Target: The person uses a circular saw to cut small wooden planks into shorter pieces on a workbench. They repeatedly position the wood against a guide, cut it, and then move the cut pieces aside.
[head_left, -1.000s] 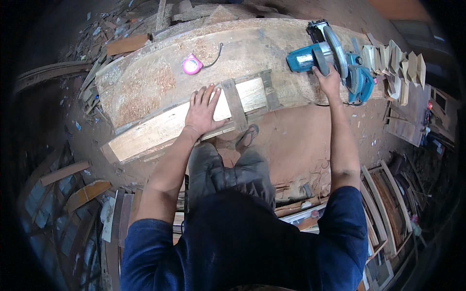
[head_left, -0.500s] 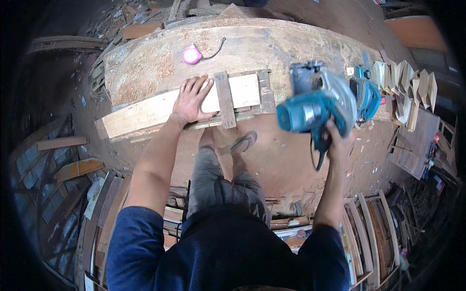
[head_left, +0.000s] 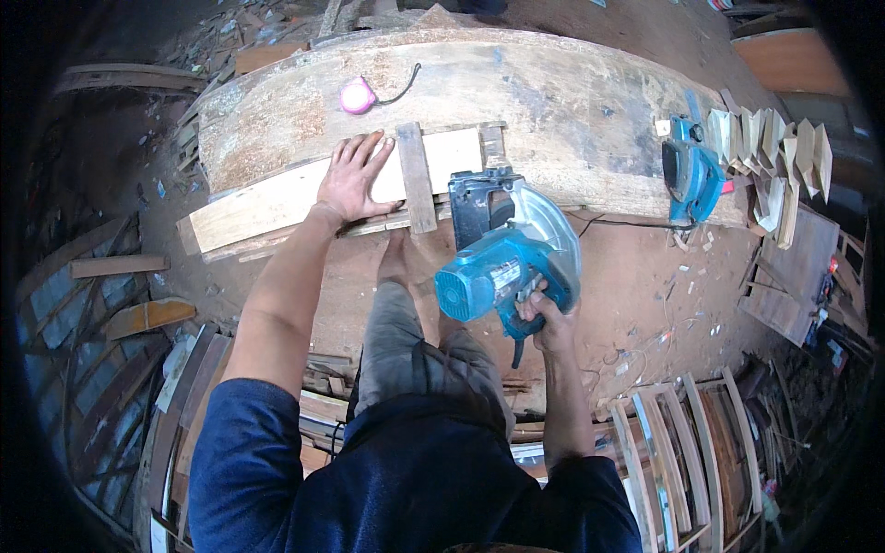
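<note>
My left hand [head_left: 355,182] lies with fingers spread on a pale wooden board [head_left: 267,214] along the bench's near edge. Just right of those fingers, a narrow grey-brown wood strip [head_left: 416,177] crosses the board. My right hand [head_left: 546,316] is wrapped round the handle of a teal circular saw [head_left: 502,267]. The saw is held in front of the bench's near edge, its base plate close to the board's right end. Whether the plate touches the wood, I cannot tell. A pink tape measure [head_left: 357,96] with a dark strap lies beyond the board.
A second teal power tool [head_left: 691,175] sits at the bench's right end, beside several pointed wood pieces [head_left: 774,152]. Sawdust covers parts of the wooden bench [head_left: 572,101]. Slatted wooden frames [head_left: 687,452] stand behind me at right, and timber [head_left: 194,405] is stacked at left.
My right hand has brought the circular saw left and nearer to me, toward the board's right end. My left hand stays spread on the board, while the whole view has shifted slightly.
</note>
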{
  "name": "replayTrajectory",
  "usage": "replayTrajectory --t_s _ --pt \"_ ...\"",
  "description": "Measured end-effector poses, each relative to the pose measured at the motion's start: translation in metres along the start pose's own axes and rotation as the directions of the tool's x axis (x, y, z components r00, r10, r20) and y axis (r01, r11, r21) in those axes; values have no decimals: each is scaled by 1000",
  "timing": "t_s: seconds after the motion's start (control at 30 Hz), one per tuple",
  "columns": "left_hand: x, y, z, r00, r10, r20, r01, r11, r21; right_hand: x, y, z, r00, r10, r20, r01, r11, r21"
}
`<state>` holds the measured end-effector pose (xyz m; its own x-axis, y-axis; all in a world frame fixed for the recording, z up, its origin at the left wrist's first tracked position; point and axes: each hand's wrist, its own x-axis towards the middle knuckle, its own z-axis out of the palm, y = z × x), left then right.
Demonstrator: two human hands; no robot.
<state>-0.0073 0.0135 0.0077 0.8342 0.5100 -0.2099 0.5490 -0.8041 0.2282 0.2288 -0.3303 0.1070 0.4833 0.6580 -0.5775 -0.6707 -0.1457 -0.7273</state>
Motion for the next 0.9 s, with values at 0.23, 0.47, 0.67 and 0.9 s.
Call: replayTrajectory --t_s 0.23,0.47,0.67,0.9 --pt "-2 0 3 1000 -3 -16 3 1000 -5 7 29 9 998 4 57 -2 999 -43" --pt "-1 0 3 1000 7 -24 -8 1000 -9 12 28 5 996 28 81 -27 1000 -14" --pt "-1 -1 3 1000 4 -2 -4 1000 8 18 29 7 996 58 63 -60 998 25" --pt "0 3 -2 1000 -17 21 16 1000 20 25 24 14 997 39 72 -38 999 -7"
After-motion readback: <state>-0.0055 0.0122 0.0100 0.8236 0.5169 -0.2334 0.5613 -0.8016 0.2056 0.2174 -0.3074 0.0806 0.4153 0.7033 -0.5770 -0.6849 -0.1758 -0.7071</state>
